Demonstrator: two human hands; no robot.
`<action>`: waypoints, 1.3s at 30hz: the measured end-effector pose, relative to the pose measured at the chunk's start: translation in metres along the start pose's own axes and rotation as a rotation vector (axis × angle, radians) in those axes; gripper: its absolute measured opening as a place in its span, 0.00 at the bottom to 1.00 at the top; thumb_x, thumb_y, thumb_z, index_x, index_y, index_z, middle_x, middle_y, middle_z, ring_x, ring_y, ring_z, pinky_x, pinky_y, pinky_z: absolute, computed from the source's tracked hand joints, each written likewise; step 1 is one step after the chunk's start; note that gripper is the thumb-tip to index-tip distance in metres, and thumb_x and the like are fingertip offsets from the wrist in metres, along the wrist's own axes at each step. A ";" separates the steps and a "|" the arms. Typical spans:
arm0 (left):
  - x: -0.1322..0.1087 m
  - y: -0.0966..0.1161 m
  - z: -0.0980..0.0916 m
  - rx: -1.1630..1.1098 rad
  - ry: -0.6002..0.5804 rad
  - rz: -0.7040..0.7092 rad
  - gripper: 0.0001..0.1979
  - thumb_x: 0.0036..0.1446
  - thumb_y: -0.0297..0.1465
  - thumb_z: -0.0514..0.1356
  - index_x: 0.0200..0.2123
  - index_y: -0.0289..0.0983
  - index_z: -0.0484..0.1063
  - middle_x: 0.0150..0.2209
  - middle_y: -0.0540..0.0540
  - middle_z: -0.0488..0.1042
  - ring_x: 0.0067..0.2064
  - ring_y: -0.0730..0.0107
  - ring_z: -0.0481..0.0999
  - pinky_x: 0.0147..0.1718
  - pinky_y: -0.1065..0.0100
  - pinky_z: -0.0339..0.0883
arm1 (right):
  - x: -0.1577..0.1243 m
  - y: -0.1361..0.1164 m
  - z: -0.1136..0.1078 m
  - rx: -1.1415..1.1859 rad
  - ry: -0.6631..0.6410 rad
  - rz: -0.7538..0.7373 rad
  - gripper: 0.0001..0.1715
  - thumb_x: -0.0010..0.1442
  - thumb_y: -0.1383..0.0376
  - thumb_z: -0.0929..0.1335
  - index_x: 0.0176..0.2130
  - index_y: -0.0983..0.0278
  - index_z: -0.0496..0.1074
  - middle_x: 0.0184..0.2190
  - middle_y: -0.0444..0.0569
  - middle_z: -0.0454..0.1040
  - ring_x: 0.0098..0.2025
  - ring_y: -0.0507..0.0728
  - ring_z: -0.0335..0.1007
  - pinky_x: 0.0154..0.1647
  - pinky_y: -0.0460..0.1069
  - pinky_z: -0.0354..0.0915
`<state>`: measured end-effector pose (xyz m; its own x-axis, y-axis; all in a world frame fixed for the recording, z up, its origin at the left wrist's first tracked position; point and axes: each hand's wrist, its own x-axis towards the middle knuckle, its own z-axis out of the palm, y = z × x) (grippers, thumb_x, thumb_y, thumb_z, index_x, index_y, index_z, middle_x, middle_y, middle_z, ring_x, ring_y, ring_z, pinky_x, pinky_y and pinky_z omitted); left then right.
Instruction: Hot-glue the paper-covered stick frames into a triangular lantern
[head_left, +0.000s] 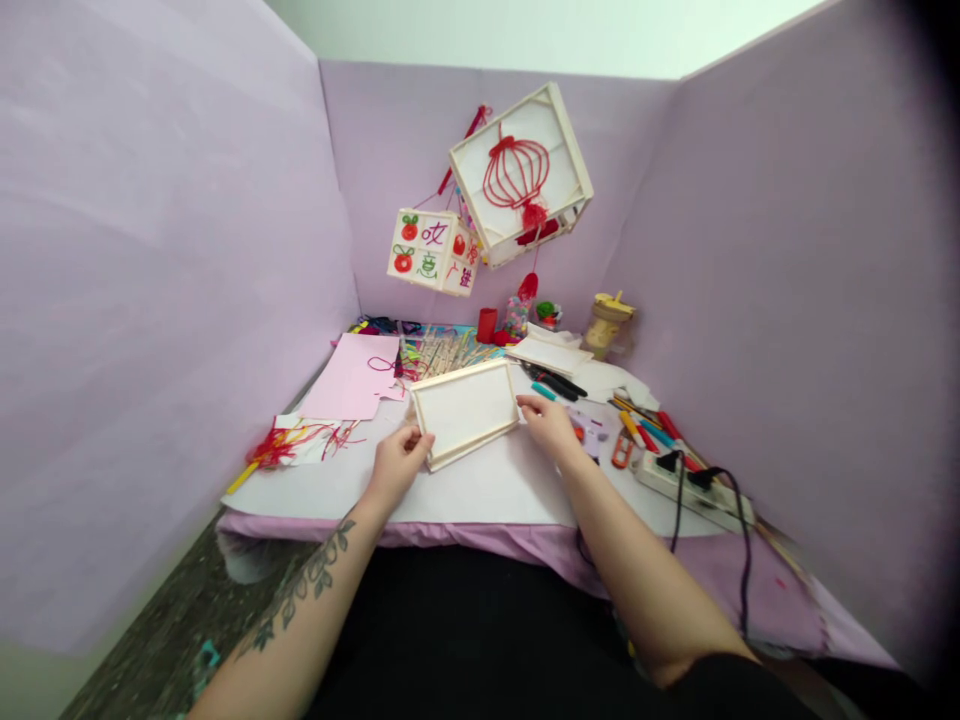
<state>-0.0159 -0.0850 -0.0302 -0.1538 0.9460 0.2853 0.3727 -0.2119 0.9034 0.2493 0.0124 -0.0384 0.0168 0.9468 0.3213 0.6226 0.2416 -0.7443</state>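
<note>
A rectangular wooden frame with a white panel is tilted above the middle of the white-covered table. My left hand grips its lower left corner, the thumb over the edge and the fingers behind. At the frame's right edge is my right hand, thumb and fingers pinched together at the edge; the fingertips are partly hidden. A second wooden edge shows beneath the frame's lower side. Just right of my right hand lies a pale purple glue gun.
Two decorated lanterns hang at the back wall. Behind the frame are thin sticks, black-handled pliers and a drink cup. Pink paper and red tassels lie left. A power strip with black cables sits right, beside markers.
</note>
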 end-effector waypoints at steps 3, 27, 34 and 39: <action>-0.001 0.001 0.000 0.001 0.002 0.000 0.13 0.52 0.40 0.59 0.24 0.36 0.70 0.22 0.52 0.69 0.26 0.71 0.67 0.27 0.71 0.59 | -0.001 0.001 0.004 0.029 -0.014 0.017 0.21 0.56 0.69 0.62 0.44 0.64 0.79 0.44 0.52 0.80 0.49 0.59 0.74 0.54 0.52 0.65; -0.002 0.002 0.000 0.037 -0.032 -0.006 0.13 0.51 0.39 0.59 0.21 0.37 0.67 0.19 0.53 0.65 0.23 0.73 0.65 0.24 0.72 0.57 | -0.007 0.012 0.007 0.090 -0.018 0.041 0.23 0.56 0.71 0.61 0.47 0.64 0.77 0.46 0.51 0.79 0.51 0.58 0.73 0.56 0.53 0.64; -0.003 0.002 0.000 0.065 -0.030 -0.017 0.13 0.50 0.39 0.59 0.21 0.37 0.66 0.18 0.53 0.66 0.23 0.72 0.66 0.23 0.72 0.58 | -0.007 0.016 0.009 0.089 -0.027 0.036 0.24 0.56 0.71 0.61 0.48 0.65 0.77 0.48 0.53 0.78 0.52 0.59 0.72 0.57 0.54 0.63; -0.004 0.001 0.000 0.083 -0.028 -0.009 0.14 0.50 0.39 0.59 0.20 0.37 0.65 0.18 0.53 0.65 0.23 0.73 0.65 0.24 0.72 0.58 | -0.008 0.014 0.009 0.085 -0.026 0.040 0.24 0.56 0.71 0.61 0.49 0.66 0.77 0.48 0.53 0.78 0.52 0.59 0.73 0.56 0.53 0.64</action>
<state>-0.0150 -0.0895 -0.0303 -0.1318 0.9545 0.2674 0.4466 -0.1836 0.8757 0.2513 0.0101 -0.0565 0.0191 0.9611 0.2754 0.5535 0.2192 -0.8035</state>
